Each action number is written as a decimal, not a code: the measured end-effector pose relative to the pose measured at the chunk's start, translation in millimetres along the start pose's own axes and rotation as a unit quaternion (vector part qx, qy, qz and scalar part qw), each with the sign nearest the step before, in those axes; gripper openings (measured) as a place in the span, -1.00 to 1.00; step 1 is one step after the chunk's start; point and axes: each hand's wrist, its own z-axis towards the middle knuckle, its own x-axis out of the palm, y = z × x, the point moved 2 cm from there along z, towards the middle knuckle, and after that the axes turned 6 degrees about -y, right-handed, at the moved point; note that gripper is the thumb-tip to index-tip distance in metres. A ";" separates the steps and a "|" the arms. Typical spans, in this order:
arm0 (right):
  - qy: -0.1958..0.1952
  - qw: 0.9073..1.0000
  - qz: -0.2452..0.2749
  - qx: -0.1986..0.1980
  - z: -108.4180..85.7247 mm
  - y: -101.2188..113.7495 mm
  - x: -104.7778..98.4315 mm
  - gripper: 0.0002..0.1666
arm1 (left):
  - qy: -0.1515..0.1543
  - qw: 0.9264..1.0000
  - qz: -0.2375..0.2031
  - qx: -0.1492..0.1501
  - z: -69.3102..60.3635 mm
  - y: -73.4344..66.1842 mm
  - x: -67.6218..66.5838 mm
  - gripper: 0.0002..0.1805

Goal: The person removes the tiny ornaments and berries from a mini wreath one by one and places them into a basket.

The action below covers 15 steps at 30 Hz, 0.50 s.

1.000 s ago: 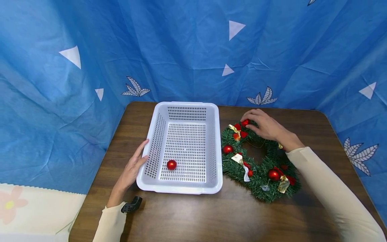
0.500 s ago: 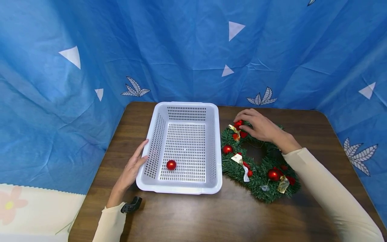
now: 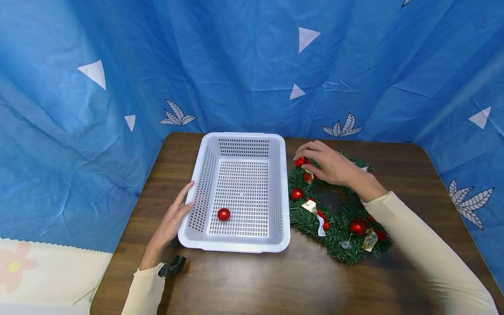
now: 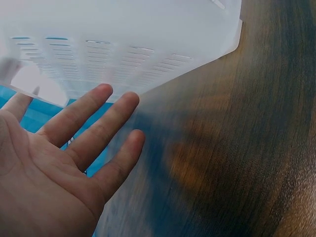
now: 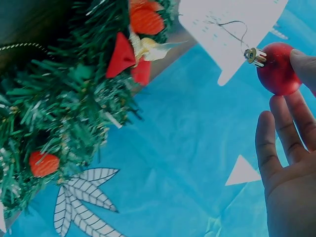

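My right hand [image 3: 328, 164] pinches a shiny red Christmas ball [image 5: 280, 69] between thumb and fingers; its gold cap and string loop show in the right wrist view. That hand is above the far left part of a green wreath [image 3: 342, 249], which carries red balls, red bows and gold ribbons. Left of the wreath stands a white perforated plastic basket [image 3: 234, 246] with one red ball [image 3: 224, 214] on its floor. My left hand [image 3: 171, 223] touches the basket's left side, fingers mostly straight; the left wrist view shows the palm and spread fingers [image 4: 106, 133] beside the basket wall.
Everything stands on a dark wooden table [image 3: 244, 280]. A blue patterned curtain [image 3: 236, 65] hangs right behind its far edge. Another red ball [image 3: 297, 194] sits on the wreath's left side, close to the basket's right wall.
My right hand has moved left over the wreath with the red Christmas ball, nearing the basket's right rim. The left hand and the basket have stayed put.
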 end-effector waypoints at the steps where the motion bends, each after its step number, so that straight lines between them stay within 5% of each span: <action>1: 0.000 1.000 0.001 -0.002 1.6 1.8 0.8 -0.66 | 0.000 1.000 0.000 0.001 -0.2 -0.1 -0.1 -0.36; 15: -0.003 0.998 0.022 -0.057 19.1 30.0 11.7 -0.65 | -0.002 1.000 0.002 -0.001 -0.1 -0.5 0.2 -0.36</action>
